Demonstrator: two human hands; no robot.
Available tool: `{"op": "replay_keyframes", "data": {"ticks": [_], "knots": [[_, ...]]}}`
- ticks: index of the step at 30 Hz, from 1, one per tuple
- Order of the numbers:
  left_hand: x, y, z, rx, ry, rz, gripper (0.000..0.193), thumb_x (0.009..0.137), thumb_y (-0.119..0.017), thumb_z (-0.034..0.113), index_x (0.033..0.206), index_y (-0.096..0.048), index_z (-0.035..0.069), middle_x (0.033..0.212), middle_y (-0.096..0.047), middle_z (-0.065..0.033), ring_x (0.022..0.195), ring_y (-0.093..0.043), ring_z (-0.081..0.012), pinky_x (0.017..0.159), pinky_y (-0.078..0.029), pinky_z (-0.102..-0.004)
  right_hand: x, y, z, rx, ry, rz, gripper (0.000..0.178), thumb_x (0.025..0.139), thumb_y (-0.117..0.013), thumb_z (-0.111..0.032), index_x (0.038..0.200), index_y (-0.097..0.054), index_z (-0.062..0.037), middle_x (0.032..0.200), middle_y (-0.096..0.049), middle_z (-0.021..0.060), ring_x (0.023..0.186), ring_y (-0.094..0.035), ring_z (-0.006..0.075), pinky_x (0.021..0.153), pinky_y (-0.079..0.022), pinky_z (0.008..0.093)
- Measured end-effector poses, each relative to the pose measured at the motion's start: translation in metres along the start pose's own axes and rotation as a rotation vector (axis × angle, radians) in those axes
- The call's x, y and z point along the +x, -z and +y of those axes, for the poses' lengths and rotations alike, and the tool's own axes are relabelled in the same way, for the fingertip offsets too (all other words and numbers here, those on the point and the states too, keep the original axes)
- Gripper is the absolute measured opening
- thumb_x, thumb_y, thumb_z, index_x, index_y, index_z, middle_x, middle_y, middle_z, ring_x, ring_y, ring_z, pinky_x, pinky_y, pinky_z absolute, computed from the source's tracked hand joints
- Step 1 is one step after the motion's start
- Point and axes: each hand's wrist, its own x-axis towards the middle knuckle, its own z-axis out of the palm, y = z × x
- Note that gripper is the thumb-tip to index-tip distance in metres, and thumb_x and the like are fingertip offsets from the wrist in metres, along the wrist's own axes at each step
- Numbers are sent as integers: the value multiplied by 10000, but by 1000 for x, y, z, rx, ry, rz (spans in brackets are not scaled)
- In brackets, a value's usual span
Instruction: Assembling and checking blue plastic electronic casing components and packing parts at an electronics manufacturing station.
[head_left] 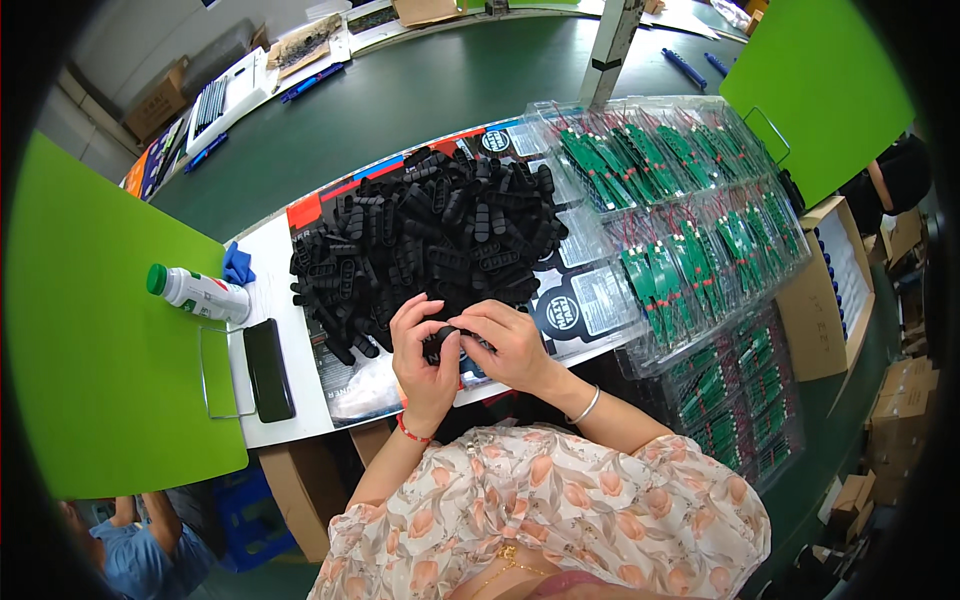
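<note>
My left hand [421, 362] and my right hand [512, 345] meet at the near edge of a large heap of small black oblong pieces [440, 220]. Between their fingertips they hold one small black piece [436, 347], mostly hidden by the fingers. The left thumb and fingers are closed around it, and the right thumb and forefinger pinch at its right side. The heaped pieces look like moulded caps or covers with rounded ends and ridges or slots. They lie on a printed sheet [577, 318] spread over the white table.
Clear plastic trays [640, 228] of green circuit boards with red wires stand at right, with more trays below. At left are a dark phone [268, 372], a white bottle with green cap [205, 293] and a blue cloth [238, 264]. Green partitions [110, 330] flank the table; a metal post [608, 55] rises behind.
</note>
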Motion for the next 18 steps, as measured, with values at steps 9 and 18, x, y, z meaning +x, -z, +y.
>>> {"op": "replay_keyframes", "data": {"ticks": [9, 18], "knots": [[0, 0, -4, -44, 18, -16, 198, 814, -713, -16, 961, -591, 34, 1181, -638, -133, 1220, -569, -349, 1020, -451, -439, -3, -2, 2, 30, -16, -3, 229, 768, -707, 41, 993, -680, 12, 921, -688, 134, 780, -693, 289, 662, -566, 349], [-1, -2, -5, -95, 76, -2, 151, 824, -674, -33, 935, -590, 26, 1192, -638, -137, 1228, -564, -339, 1019, -450, -430, 0, 0, -5, 72, -45, -33, 352, 778, -696, 59, 1125, -673, 3, 916, -699, 140, 758, -695, 279, 647, -562, 340]]}}
